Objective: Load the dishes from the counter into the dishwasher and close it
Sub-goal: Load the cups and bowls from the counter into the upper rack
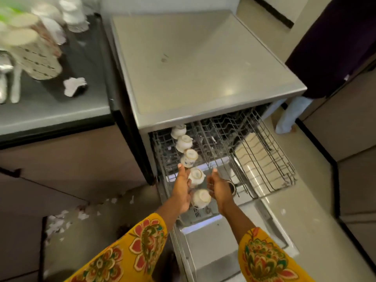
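Blurred white cups and patterned dishes crowd the dark counter at left. Five white teacups sit upturned in the pulled-out grey wire rack of the open steel dishwasher. Left hand, fingers straight, touches the cup row; right hand curls round a rack wire.

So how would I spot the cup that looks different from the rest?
Find the open dishwasher and its pulled-out upper rack. A row of upturned cups runs down its left side. The third cup from the back alone bears a dark painted pattern; the others look plain white.
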Tool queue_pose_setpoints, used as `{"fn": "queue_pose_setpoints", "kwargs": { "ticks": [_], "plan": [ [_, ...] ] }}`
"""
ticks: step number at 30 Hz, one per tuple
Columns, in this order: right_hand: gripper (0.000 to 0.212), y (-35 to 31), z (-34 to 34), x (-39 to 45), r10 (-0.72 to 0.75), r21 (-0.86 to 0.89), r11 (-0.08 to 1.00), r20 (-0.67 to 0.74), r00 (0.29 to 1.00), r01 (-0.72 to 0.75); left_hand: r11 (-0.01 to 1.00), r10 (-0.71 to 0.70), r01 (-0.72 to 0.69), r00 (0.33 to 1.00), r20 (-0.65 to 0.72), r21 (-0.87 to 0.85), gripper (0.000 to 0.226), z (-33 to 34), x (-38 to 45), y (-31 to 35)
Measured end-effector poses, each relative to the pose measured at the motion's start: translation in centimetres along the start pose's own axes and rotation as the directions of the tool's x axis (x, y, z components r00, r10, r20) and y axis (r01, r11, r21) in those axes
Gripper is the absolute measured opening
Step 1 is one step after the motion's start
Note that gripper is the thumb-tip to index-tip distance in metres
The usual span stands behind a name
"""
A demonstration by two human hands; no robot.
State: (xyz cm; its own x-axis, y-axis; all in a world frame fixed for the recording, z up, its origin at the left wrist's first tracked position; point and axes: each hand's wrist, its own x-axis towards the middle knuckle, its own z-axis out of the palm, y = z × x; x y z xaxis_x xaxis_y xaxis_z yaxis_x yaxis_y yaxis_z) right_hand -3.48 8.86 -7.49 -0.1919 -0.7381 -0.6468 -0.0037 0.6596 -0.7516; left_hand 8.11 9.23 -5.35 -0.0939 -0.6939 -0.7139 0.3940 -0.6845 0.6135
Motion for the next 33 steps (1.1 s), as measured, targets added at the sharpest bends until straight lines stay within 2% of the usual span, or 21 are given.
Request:
{"fn": "queue_pose_setpoints", "kwargs": {
  "ticks": [4,7,10,17,21,25,30,33],
  "plan": [
    [0.056,-2.6,5.6,-2.7,-0.043,-0.068,0.996,0.153,0.987,0.054,0.99,0.136,-0.138,0.988,-0.073,-0.024,0.071,-4.3,-3.0,3.1],
    [0.046,-5.2,9.9,-4.9,-0.097,-0.074,0.989,0.305,0.947,0.125,0.96,0.247,-0.263,0.957,-0.153,-0.091,0.07,-7.8,-5.2,5.9],
    [0.042,-8.0,13.6,-6.6,-0.168,-0.061,0.977,0.385,0.907,0.206,0.913,0.364,-0.39,0.91,-0.199,-0.117,0.066,-10.5,-7.8,9.2],
    [0.04,-14.3,19.5,-9.1,-0.308,-0.01,0.93,0.524,0.794,0.368,0.805,0.548,-0.591,0.768,-0.33,-0.039,0.063,-14.6,-10.1,16.3],
    [0.042,-17.2,22.3,-9.2,-0.366,0.02,0.906,0.538,0.759,0.422,0.763,0.581,-0.642,0.734,-0.352,-0.077,0.063,-15.9,-10.0,20.3],
    [0.04,-19.8,25.1,-8.1,-0.385,0.013,0.896,0.521,0.761,0.444,0.741,0.588,-0.662,0.72,-0.369,-0.11,0.062,-17.1,-9.0,24.0],
    [0.051,-23.6,29.1,-6.4,-0.4,0.026,0.896,0.484,0.778,0.444,0.76,0.578,-0.638,0.751,-0.319,-0.126,0.062,-18.2,-6.7,29.2],
    [0.049,-25.8,31.5,-5.5,-0.41,0.036,0.897,0.44,0.799,0.44,0.775,0.577,-0.621,0.771,-0.271,-0.117,0.061,-18.7,-5.4,32.1]
  ]
}}
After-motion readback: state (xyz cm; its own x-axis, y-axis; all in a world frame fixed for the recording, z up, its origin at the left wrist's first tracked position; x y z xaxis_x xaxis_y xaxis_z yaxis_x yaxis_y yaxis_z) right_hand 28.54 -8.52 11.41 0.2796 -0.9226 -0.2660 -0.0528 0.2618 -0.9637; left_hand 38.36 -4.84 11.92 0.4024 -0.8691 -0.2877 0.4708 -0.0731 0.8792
